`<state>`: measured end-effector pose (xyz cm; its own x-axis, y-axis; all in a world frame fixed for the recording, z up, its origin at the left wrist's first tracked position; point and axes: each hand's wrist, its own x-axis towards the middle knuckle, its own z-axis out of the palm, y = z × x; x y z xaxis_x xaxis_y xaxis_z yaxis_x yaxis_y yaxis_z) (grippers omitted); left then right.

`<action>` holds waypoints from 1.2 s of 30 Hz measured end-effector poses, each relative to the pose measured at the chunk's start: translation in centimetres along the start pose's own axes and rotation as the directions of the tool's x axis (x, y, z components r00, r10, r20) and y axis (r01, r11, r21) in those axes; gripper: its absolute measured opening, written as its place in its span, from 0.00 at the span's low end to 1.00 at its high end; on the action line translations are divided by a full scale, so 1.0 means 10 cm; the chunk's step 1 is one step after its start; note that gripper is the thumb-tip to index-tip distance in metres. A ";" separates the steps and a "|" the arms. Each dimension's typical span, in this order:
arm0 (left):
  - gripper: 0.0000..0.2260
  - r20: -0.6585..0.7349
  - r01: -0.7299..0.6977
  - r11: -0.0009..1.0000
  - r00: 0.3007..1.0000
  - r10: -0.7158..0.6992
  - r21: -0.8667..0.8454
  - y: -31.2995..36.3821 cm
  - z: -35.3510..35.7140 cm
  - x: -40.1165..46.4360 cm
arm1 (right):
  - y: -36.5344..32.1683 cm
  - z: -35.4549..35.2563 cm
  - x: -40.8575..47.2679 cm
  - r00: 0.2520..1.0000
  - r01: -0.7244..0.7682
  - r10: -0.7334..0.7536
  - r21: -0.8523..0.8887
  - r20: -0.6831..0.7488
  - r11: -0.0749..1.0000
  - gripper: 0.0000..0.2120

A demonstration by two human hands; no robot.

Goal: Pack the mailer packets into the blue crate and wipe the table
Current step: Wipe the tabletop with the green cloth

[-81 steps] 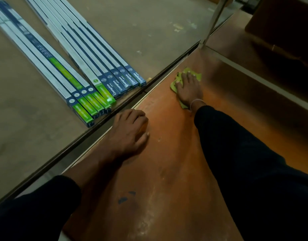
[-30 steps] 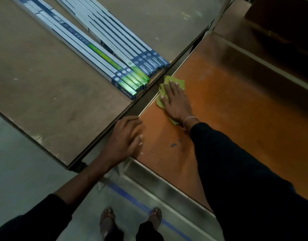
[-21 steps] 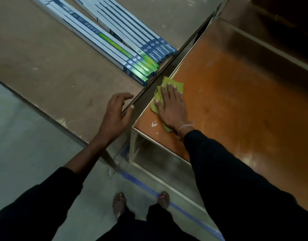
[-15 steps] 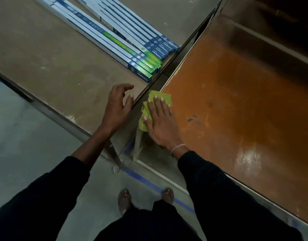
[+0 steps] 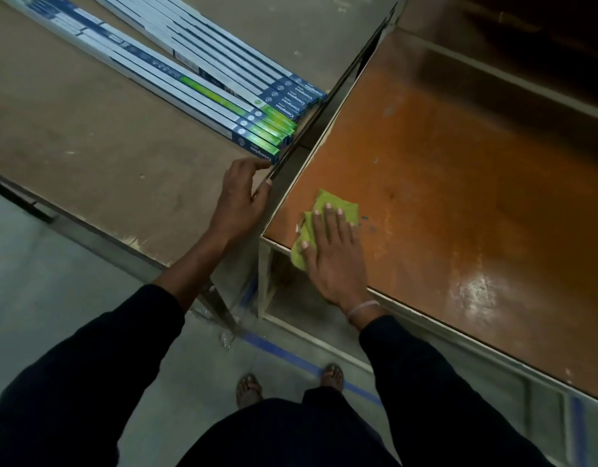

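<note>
A green cloth (image 5: 338, 210) lies crumpled at the near left corner of the orange table (image 5: 459, 170). My right hand (image 5: 334, 261) presses flat on the cloth, fingers spread, covering its near part. My left hand (image 5: 240, 200) rests on the right edge of the brown table (image 5: 88, 146), fingers curled loosely over the metal rim, holding nothing. No mailer packets and no blue crate are in view.
Several long blue, white and green boxes (image 5: 203, 85) lie side by side on the brown table, their ends close to my left hand. A narrow gap separates the two tables. A blue tape line (image 5: 291, 358) crosses the grey floor by my feet.
My right hand has slid the cloth back along the orange table to its near left corner. My left hand left the orange table and now rests on the brown table's edge.
</note>
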<state>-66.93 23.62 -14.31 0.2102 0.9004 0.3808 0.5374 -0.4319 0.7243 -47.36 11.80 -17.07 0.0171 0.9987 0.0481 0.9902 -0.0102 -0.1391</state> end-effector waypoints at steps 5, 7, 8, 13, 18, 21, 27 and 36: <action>0.16 0.100 -0.035 0.998 0.995 0.030 0.045 0.07 0.25 0.14 | 0.29 -0.06 -0.21 0.999 0.035 -0.035 -0.018 0.008 0.999 0.30; 0.18 0.148 -0.061 0.997 0.988 0.052 0.052 0.13 0.37 0.18 | 0.68 -0.09 -0.46 0.991 -0.132 0.131 -0.043 -0.034 0.990 0.30; 0.18 0.168 -0.072 0.996 0.984 0.063 0.053 0.16 0.42 0.19 | 0.84 -0.12 -0.55 0.968 -0.248 0.245 -0.044 -0.058 0.968 0.30; 0.18 0.249 -0.181 0.978 0.957 0.150 0.108 0.29 0.70 0.28 | 0.82 -0.08 -0.51 0.896 -0.436 0.424 -0.081 -0.131 0.896 0.31; 0.18 0.316 -0.202 0.969 0.937 0.149 0.140 0.28 0.93 0.27 | 1.04 -0.12 -0.45 0.979 -0.201 0.197 -0.053 -0.058 0.978 0.29; 0.16 0.301 -0.246 0.954 0.935 0.187 0.171 0.23 0.99 0.21 | 1.22 -0.14 -0.23 0.906 -0.420 0.418 -0.014 -0.065 0.907 0.31; 0.16 0.293 -0.276 0.942 0.932 0.214 0.191 0.25 0.99 0.19 | 1.28 -0.19 0.12 0.992 -0.126 0.126 -0.001 0.019 0.992 0.30; 0.17 0.375 -0.313 0.940 0.894 0.243 0.137 0.44 0.99 0.09 | 1.46 -0.33 -0.44 0.979 -0.206 0.203 0.105 0.033 0.973 0.32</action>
<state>-56.29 23.07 -16.46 0.6252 0.7201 0.3009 0.5512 -0.6803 0.4830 -32.49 7.11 -16.09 0.2136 0.9768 -0.0141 0.9455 -0.2103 -0.2487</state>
